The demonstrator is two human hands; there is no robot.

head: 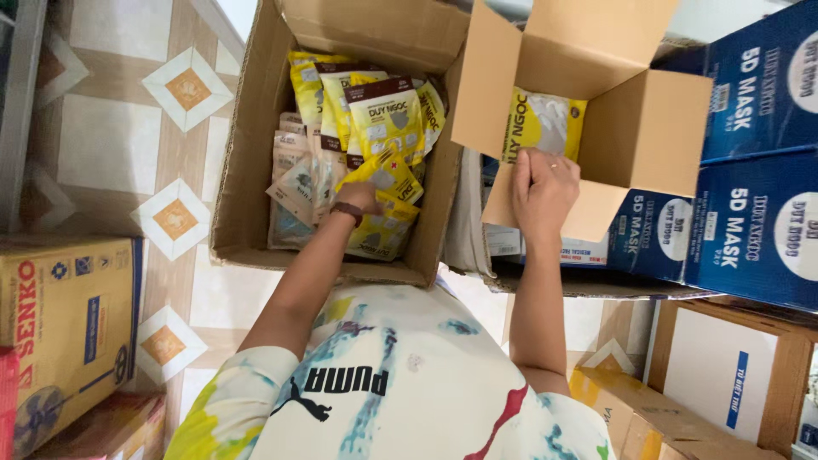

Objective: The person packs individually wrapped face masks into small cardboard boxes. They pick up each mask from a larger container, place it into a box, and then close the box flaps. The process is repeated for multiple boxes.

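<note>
My left hand (362, 198) reaches down into a large open cardboard box (247, 170) full of yellow packets (385, 115), its fingers buried among them. A dark band sits on that wrist. My right hand (544, 192) is at the front of a smaller open cardboard box (652, 128), fingers on a yellow and grey packet (545, 123) that stands inside it. Beige packets (294, 183) lie at the left side of the large box.
Blue printed cartons (758, 170) are stacked at the right. A yellow carton (64, 324) stands at the lower left on the patterned tile floor (128, 136). More brown cartons (724, 375) sit at the lower right.
</note>
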